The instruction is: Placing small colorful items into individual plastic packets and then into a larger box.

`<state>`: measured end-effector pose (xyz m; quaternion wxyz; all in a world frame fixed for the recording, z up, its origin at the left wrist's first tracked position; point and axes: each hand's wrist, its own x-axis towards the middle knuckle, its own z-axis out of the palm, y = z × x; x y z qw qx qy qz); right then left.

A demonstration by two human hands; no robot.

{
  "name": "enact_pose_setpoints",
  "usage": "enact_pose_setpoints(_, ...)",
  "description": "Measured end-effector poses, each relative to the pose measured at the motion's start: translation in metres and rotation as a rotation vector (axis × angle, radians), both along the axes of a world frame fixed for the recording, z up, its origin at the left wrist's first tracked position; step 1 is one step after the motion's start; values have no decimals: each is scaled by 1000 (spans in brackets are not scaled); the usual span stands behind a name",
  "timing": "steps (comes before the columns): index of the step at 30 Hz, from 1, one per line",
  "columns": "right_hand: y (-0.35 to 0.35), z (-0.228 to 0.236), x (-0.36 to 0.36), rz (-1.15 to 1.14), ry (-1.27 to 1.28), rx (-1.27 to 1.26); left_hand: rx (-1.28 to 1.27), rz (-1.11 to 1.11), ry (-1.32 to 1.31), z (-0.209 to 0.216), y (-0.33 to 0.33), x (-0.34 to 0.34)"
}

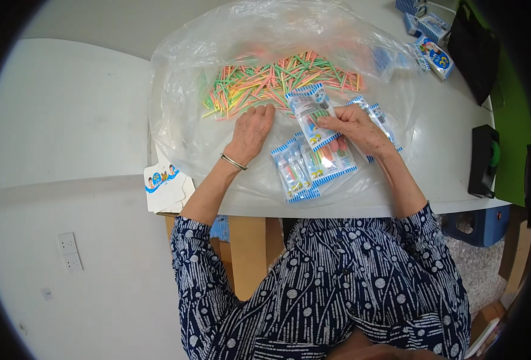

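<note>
A clear plastic bag (184, 114) lies spread over the table, with a pile of thin pink, green and yellow sticks (271, 81) on it. At the pile's near edge, my left hand (252, 131) is closed with its fingers curled under; what they hold, if anything, is hidden. My right hand (361, 127) grips a clear packet (311, 120) with blue-striped ends between thumb and fingers, coloured sticks showing inside. Below it lie more filled packets (331, 168), overlapping one another. Others (378, 117) rest partly behind my right hand and wrist.
Blue-and-white packets (435, 57) and boxes lie at the far right, beside a black bag (474, 54). A black tape dispenser (483, 162) with green tape stands near the right edge. White printed card (168, 187) sits at the table's front left corner.
</note>
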<state>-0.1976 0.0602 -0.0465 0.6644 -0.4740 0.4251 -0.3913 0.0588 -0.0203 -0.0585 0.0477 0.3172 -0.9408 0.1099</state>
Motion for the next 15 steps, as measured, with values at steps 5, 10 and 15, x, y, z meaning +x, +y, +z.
enact_pose_setpoints(5,0,2,2,8,-22,-8,44,64,159,13,-4,6)
enact_pose_setpoints(10,-2,-6,2,-14,26,19,466,346,532,63,-7,-7)
enact_pose_setpoints(15,0,1,0,73,34,34,910,134,1289,98,11,-42)
